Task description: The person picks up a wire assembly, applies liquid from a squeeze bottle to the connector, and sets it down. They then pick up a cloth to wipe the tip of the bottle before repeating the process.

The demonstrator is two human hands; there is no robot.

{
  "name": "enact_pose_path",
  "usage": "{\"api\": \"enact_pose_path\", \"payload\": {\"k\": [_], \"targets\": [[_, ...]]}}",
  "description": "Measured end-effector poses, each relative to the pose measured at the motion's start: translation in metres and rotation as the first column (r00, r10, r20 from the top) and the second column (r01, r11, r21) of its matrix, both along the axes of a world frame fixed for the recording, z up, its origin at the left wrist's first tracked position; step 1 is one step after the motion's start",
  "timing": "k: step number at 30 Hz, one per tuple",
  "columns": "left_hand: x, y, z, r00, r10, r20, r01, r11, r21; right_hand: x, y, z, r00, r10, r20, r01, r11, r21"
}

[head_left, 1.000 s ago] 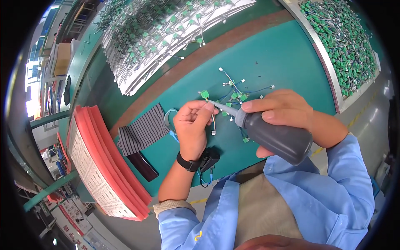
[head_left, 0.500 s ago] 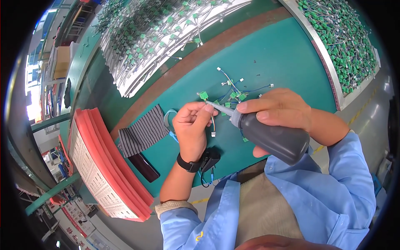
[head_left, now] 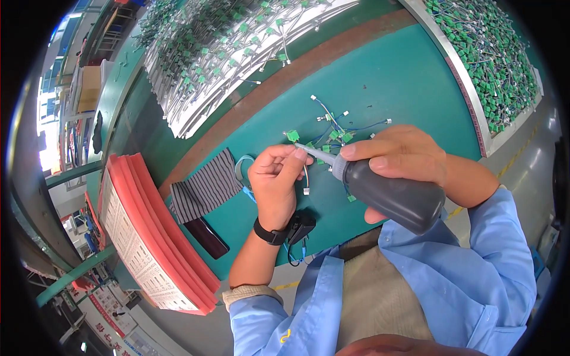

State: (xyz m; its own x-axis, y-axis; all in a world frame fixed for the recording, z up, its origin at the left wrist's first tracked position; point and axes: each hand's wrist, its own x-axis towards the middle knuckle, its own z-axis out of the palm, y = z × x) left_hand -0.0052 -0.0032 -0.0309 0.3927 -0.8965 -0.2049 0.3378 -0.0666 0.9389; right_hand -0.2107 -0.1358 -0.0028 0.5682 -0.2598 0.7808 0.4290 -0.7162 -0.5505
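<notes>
My left hand (head_left: 277, 178) pinches the short wires of a small green connector (head_left: 293, 136), whose green block sticks up beyond the fingertips. Its white plug (head_left: 306, 191) dangles below the fingers. In my right hand (head_left: 409, 155) lies a dark grey squeeze bottle (head_left: 392, 196), tilted with its tapered nozzle (head_left: 317, 153) pointing left. The nozzle tip is at the base of the green block; whether it touches cannot be told. Just beyond, a loose cluster of wired green connectors (head_left: 337, 135) rests on the green table mat (head_left: 380, 77).
Wired green connectors cover a stack of white sheets (head_left: 187, 127) at the back left. A metal-edged tray (head_left: 475, 113) heaped with more stands at the right. Left of my forearm are a striped cloth (head_left: 205, 184), a dark phone (head_left: 206, 238) and red-edged folders (head_left: 160, 237).
Hardly anything differs. The whole picture has shifted very slightly to the right, with both hands, the connector and the bottle holding the same pose.
</notes>
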Motion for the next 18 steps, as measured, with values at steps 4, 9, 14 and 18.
{"api": "enact_pose_path", "payload": {"k": [4, 9, 14, 18], "targets": [[0.0001, 0.0000, 0.0004, 1.000, -0.001, -0.002, 0.001, 1.000, 0.002, 0.0001, 0.0007, 0.0005, 1.000, 0.000, 0.003, 0.000, 1.000, 0.001], [0.0008, 0.0005, 0.0005, 1.000, -0.011, -0.011, 0.011, 1.000, 0.006, -0.0007, 0.0005, -0.0005, 1.000, -0.003, 0.007, 0.003, 1.000, 0.005], [0.0016, 0.0010, 0.0009, 0.999, -0.015, -0.047, 0.015, 1.000, -0.005, -0.0012, 0.0005, -0.0028, 0.999, -0.014, 0.031, 0.013, 1.000, 0.013], [0.0008, 0.0005, 0.0001, 0.998, -0.013, -0.054, 0.012, 1.000, -0.012, -0.0014, 0.0000, -0.0013, 0.999, -0.023, 0.025, 0.022, 1.000, 0.008]]}}
